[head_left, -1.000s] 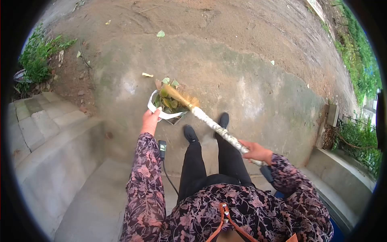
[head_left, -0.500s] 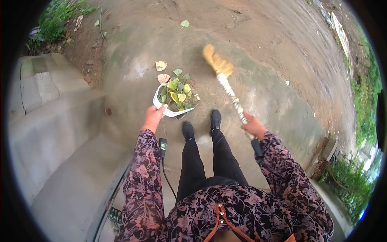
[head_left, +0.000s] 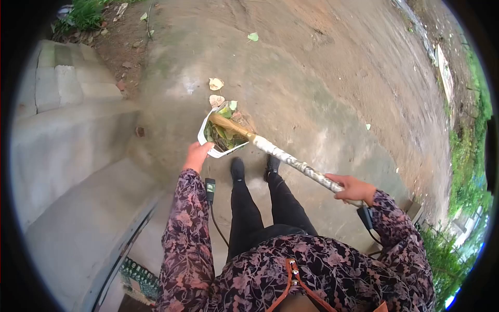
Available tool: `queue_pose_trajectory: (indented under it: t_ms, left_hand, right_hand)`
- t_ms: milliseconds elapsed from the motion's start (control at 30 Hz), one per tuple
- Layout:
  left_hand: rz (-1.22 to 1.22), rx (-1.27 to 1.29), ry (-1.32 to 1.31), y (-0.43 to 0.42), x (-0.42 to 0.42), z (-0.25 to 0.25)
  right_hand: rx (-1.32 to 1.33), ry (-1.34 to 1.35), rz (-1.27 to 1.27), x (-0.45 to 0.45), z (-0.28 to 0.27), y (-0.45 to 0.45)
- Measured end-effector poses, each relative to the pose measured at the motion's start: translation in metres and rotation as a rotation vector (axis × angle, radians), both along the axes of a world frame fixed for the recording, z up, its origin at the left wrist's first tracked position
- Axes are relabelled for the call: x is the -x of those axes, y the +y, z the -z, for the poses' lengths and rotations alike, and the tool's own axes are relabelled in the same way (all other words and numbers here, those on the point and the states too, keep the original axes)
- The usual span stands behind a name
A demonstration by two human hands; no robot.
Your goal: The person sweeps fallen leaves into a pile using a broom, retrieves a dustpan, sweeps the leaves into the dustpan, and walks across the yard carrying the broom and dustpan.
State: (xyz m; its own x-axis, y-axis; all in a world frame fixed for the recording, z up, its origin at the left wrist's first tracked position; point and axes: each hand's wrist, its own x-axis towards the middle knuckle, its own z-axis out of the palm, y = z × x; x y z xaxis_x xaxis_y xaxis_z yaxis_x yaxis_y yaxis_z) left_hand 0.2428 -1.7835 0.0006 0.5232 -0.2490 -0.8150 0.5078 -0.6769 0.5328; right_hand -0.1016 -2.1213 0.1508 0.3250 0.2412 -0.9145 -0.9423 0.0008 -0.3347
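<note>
My left hand (head_left: 197,156) is closed on the near left edge of a white-rimmed dustpan (head_left: 204,132) set low at the ground. Green and yellowish leaves (head_left: 227,144) lie inside it, partly covered by the broom. My right hand (head_left: 355,188) grips the long handle of a hand broom (head_left: 291,160), wrapped in white and patterned material. The broom's straw-coloured bristles (head_left: 228,125) reach across the dustpan, over the leaves. Two pale dry leaves (head_left: 216,84) rest on the ground just beyond the dustpan.
My shoes (head_left: 237,169) stand on the concrete just right of the dustpan. A concrete ledge with a step (head_left: 78,119) runs along the left. Another green leaf (head_left: 253,37) lies farther out, where muddy ground begins. Plants (head_left: 444,255) grow at the right edge.
The broom has swung left and down, from above open ground to over the dustpan. My right hand has shifted right and slightly lower. The left hand still holds the dustpan.
</note>
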Motion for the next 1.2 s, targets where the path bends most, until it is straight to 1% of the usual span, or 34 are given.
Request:
queue_pose_trajectory:
  t_ms: [67, 167, 200, 233, 300, 333, 433, 500, 533, 600, 633, 700, 733, 800, 833, 867, 900, 933, 967, 1000, 1033, 1067, 1100, 1167, 1200]
  left_hand:
    - [-0.068, -0.07, -0.005, 0.0, 0.006, -0.012]
    - [-0.114, -0.09, -0.027, 0.004, 0.006, -0.025]
    - [-0.149, -0.131, -0.002, 0.006, 0.004, -0.022]
    - [-0.168, -0.094, -0.004, 0.004, 0.002, -0.01]
    - [-0.196, -0.088, -0.016, 0.004, 0.002, -0.012]
    - [-0.215, -0.09, -0.02, 0.003, 0.001, -0.012]
    - [-0.259, -0.117, -0.039, 0.004, -0.003, -0.011]
    - [-0.347, -0.065, -0.042, 0.006, -0.005, -0.009]
    - [-0.377, -0.108, -0.052, 0.002, -0.006, -0.011]
    - [-0.389, -0.118, -0.063, 0.002, -0.01, -0.011]
    - [-0.393, -0.119, -0.071, 0.002, -0.009, -0.011]
    - [-0.411, -0.102, -0.062, 0.001, -0.012, -0.009]
    - [-0.43, -0.085, -0.065, 0.0, -0.014, -0.009]
    - [-0.399, -0.074, -0.039, 0.005, -0.016, -0.001]
    - [-0.366, -0.073, -0.018, 0.007, -0.017, 0.001]
    - [-0.36, -0.065, -0.024, 0.005, -0.018, -0.002]
    - [-0.324, -0.119, -0.004, 0.0, -0.017, -0.007]
    - [-0.284, -0.175, 0.02, -0.003, -0.014, -0.011]
    - [-0.264, -0.171, 0.021, -0.001, -0.011, -0.009]
    - [-0.259, -0.129, 0.039, 0.002, -0.009, -0.006]
    - [-0.254, -0.086, 0.062, 0.004, -0.006, -0.002]
    - [-0.193, -0.108, 0.065, 0.004, -0.007, -0.002]
    - [-0.173, -0.104, 0.066, 0.002, -0.006, -0.002]
    - [-0.028, -0.126, 0.075, 0.0, -0.005, -0.007]
    - [0.027, -0.123, 0.092, -0.002, -0.007, -0.005]
  right_hand:
    - [-0.003, 0.005, 0.006, -0.003, -0.025, -0.038]
    - [0.042, -0.017, -0.009, -0.026, -0.03, -0.087]
    - [0.081, -0.033, -0.021, -0.036, -0.027, -0.103]
    - [0.118, -0.04, -0.04, -0.05, -0.024, -0.106]
    - [0.211, -0.07, -0.065, -0.088, -0.004, -0.117]
    - [0.253, -0.126, -0.088, -0.105, 0.016, -0.117]
    - [0.381, -0.257, -0.196, -0.158, 0.095, -0.096]
    - [0.485, -0.457, -0.289, -0.192, 0.139, -0.074]
    - [0.474, -0.457, -0.293, -0.208, 0.147, -0.062]
    - [0.368, -0.284, -0.358, -0.228, 0.15, -0.044]
    - [0.365, -0.273, -0.358, -0.217, 0.154, -0.038]
    - [0.458, -0.442, -0.621, -0.185, 0.155, -0.027]
    - [0.394, -0.385, -0.671, -0.172, 0.141, -0.028]
    - [0.259, -0.257, -0.572, -0.145, 0.104, -0.03]
    - [0.239, -0.294, -0.6, -0.13, 0.092, -0.033]
    - [0.224, -0.38, -0.551, -0.104, 0.094, -0.04]
    - [0.233, -0.382, -0.539, -0.088, 0.083, -0.046]
    - [0.201, -0.343, -0.477, -0.073, 0.068, -0.051]
    - [0.168, -0.303, -0.409, -0.055, 0.056, -0.052]
    - [0.175, -0.298, -0.39, -0.032, 0.047, -0.049]
    - [0.202, -0.302, -0.308, -0.009, 0.036, -0.045]
    - [0.228, -0.31, -0.226, 0.011, 0.027, -0.038]
    - [0.236, -0.305, -0.207, 0.029, 0.019, -0.029]
    - [0.26, 0.007, -0.035, 0.058, 0.005, -0.007]
    - [0.26, 0.083, 0.063, 0.065, 0.002, 0.003]
